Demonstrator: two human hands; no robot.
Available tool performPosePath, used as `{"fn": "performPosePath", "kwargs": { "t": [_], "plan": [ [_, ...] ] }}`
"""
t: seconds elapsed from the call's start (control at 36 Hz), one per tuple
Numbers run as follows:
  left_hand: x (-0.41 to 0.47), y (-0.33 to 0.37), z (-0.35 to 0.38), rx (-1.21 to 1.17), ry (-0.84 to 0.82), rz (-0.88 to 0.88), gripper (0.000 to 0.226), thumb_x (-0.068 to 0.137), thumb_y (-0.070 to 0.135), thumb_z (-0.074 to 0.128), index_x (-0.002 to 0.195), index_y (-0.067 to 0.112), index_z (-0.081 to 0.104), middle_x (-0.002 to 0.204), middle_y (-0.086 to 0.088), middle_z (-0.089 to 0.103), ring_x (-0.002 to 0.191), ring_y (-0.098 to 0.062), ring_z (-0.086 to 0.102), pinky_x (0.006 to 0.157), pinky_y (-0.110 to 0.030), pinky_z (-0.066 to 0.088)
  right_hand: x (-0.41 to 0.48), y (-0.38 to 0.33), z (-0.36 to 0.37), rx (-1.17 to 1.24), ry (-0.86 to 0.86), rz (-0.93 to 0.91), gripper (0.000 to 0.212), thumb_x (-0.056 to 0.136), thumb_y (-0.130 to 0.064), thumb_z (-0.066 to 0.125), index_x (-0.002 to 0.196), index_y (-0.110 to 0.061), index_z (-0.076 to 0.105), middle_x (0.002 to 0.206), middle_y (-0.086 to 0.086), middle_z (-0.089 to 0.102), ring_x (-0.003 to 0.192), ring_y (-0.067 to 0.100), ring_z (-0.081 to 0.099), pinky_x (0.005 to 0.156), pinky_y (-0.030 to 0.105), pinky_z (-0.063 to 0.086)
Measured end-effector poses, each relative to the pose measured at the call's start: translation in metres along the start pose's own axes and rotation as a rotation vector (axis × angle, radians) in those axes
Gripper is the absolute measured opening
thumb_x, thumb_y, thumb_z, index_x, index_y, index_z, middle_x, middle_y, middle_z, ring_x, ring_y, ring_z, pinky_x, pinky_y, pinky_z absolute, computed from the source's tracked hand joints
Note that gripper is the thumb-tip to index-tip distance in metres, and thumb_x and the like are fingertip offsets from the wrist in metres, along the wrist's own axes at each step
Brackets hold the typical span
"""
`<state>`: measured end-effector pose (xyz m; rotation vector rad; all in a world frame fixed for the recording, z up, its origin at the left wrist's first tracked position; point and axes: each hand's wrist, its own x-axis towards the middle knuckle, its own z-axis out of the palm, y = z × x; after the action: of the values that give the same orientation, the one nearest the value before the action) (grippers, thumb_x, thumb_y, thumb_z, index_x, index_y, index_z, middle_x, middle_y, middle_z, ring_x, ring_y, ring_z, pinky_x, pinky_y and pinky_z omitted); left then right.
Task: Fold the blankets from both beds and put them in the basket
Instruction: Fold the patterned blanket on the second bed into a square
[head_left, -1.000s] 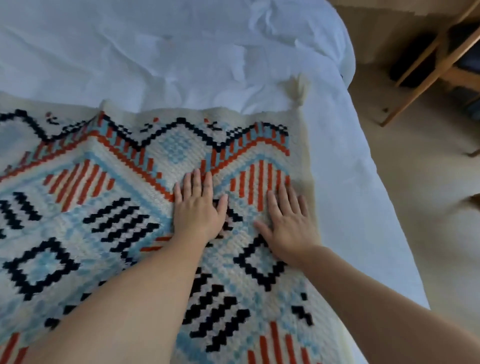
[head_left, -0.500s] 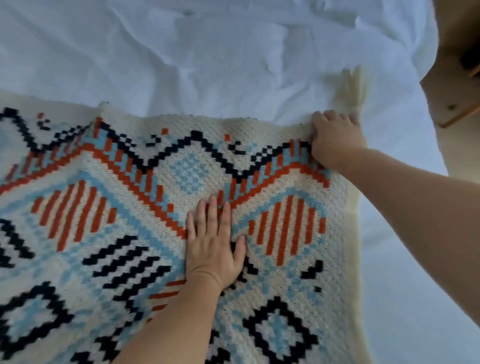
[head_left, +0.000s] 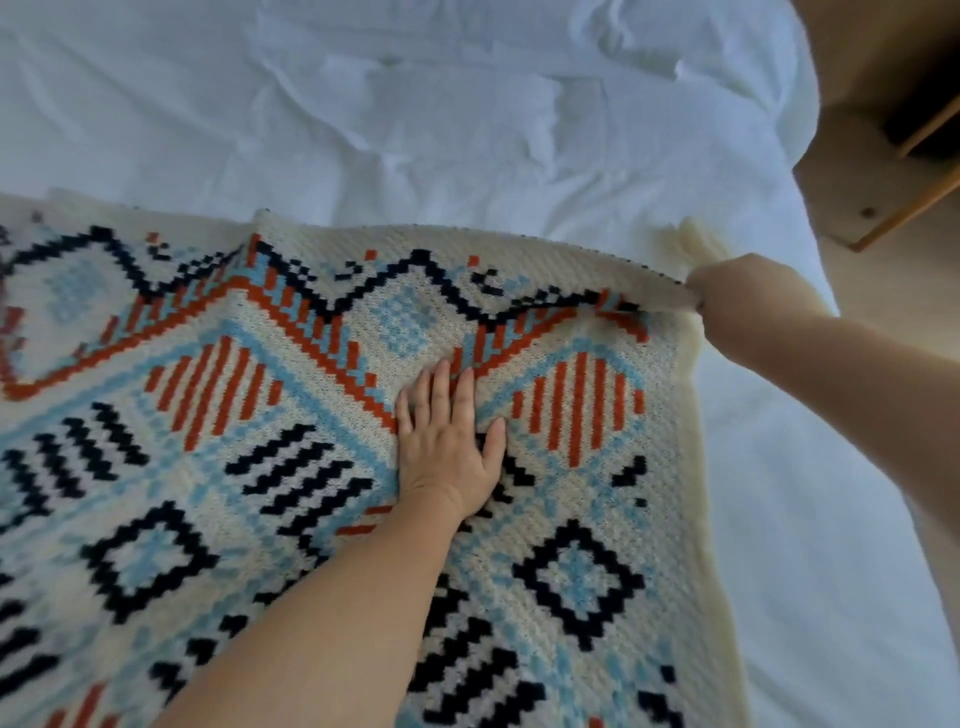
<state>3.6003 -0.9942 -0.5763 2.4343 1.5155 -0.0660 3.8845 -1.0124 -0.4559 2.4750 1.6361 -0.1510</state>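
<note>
blanket (head_left: 223, 467): spread on bed (head_left: 467, 119), pattern up.
left hand (head_left: 449, 447): fingers straight, palm pressing the blanket's middle.
right hand (head_left: 737, 293): curled, pinching the far right corner, edge slightly raised.
change: right hand was flat beside the left a second ago, now at the corner.
meaning: fold likely starting; basket not visible.

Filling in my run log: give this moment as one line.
left hand: flat on blanket | right hand: grips blanket's far corner | blanket: spread on white sheet
</note>
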Motion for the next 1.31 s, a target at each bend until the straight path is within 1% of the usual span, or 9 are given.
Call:
{"fn": "performPosePath", "kwargs": {
  "t": [0.08,0.14,0.22,0.33,0.42,0.5,0.83,1.11,1.31],
  "plan": [
    [0.001,0.002,-0.037,-0.229,0.136,-0.098,0.065,0.095,0.049,0.033,0.149,0.015,0.017,0.158,-0.008,0.012,0.139,-0.030,0.028,0.113,-0.046,0.029,-0.042,0.007,-0.001,0.022,-0.036,-0.006,0.030,0.084,0.005,0.040,0.081,-0.023,0.052,0.076,0.001,0.050,0.073,0.027,0.053,0.062,0.032,0.042],
    [0.015,0.001,-0.070,-0.299,0.241,-0.107,0.067,0.094,0.030,0.049,0.149,0.018,0.014,0.159,-0.006,0.006,0.121,-0.028,0.048,0.092,-0.033,0.049,-0.067,0.012,-0.004,0.037,-0.026,-0.014,0.036,0.085,0.004,0.038,0.091,-0.022,0.063,0.085,0.002,0.058,0.080,0.028,0.058,0.066,0.033,0.044],
    [0.047,0.000,-0.116,-0.166,0.215,0.054,0.085,0.087,0.008,0.052,0.152,0.024,-0.001,0.160,-0.001,-0.010,0.093,-0.014,0.053,0.054,-0.022,0.045,-0.103,0.016,-0.007,0.022,0.014,-0.053,0.039,0.088,0.003,0.038,0.104,-0.019,0.066,0.084,-0.001,0.053,0.077,0.024,0.051,0.066,0.029,0.037],
    [0.068,0.002,-0.143,-0.018,-0.256,0.167,0.096,0.081,0.001,0.050,0.151,0.036,-0.007,0.161,0.006,-0.004,0.121,-0.025,0.050,0.080,-0.032,0.051,-0.143,0.014,-0.010,-0.073,0.009,-0.120,0.035,0.088,0.001,0.039,0.105,-0.017,0.064,0.093,0.005,0.060,0.084,0.028,0.058,0.063,0.028,0.031],
    [0.059,0.001,-0.141,0.090,-0.438,0.191,0.063,0.082,0.003,0.046,0.141,0.025,0.036,0.134,-0.007,0.050,0.086,-0.021,0.058,0.064,-0.030,0.048,-0.167,0.013,-0.008,-0.028,0.030,-0.134,0.032,0.086,0.002,0.043,0.104,-0.012,0.065,0.094,0.010,0.063,0.084,0.032,0.061,0.061,0.029,0.030],
    [0.045,0.001,-0.136,0.125,-0.333,0.193,0.018,0.084,0.005,0.049,0.094,0.016,0.059,0.087,-0.003,0.056,0.075,-0.020,0.052,0.058,-0.029,0.039,-0.183,0.013,-0.002,-0.073,-0.032,-0.079,0.034,0.088,-0.001,0.039,0.107,-0.016,0.063,0.099,0.005,0.062,0.091,0.028,0.060,0.064,0.028,0.033],
    [-0.056,-0.058,-0.172,-0.236,0.108,0.272,0.028,0.096,0.006,0.044,0.114,0.003,0.065,0.115,-0.013,0.062,0.105,-0.026,0.055,0.086,-0.026,0.036,-0.234,0.003,0.007,0.002,-0.056,0.064,0.035,0.087,0.000,0.036,0.109,-0.012,0.061,0.100,0.010,0.063,0.095,0.032,0.059,0.071,0.033,0.043],
    [-0.206,-0.098,-0.171,-0.291,0.032,0.311,0.019,0.094,0.010,0.056,0.105,0.001,0.069,0.101,-0.013,0.068,0.095,-0.027,0.061,0.082,-0.027,0.041,-0.328,-0.007,-0.009,0.026,-0.004,-0.035,0.034,0.085,0.003,0.042,0.107,-0.007,0.066,0.100,0.013,0.063,0.096,0.033,0.057,0.062,0.034,0.037],
    [-0.301,-0.101,-0.152,-0.312,-0.014,0.252,0.018,0.095,0.007,0.055,0.101,-0.003,0.068,0.100,-0.014,0.064,0.093,-0.026,0.060,0.083,-0.031,0.045,-0.404,-0.001,-0.006,0.043,0.053,-0.160,0.017,0.064,0.013,0.060,0.075,0.000,0.064,0.068,0.016,0.059,0.063,0.035,0.059,0.044,0.032,0.039]
  ]
}}
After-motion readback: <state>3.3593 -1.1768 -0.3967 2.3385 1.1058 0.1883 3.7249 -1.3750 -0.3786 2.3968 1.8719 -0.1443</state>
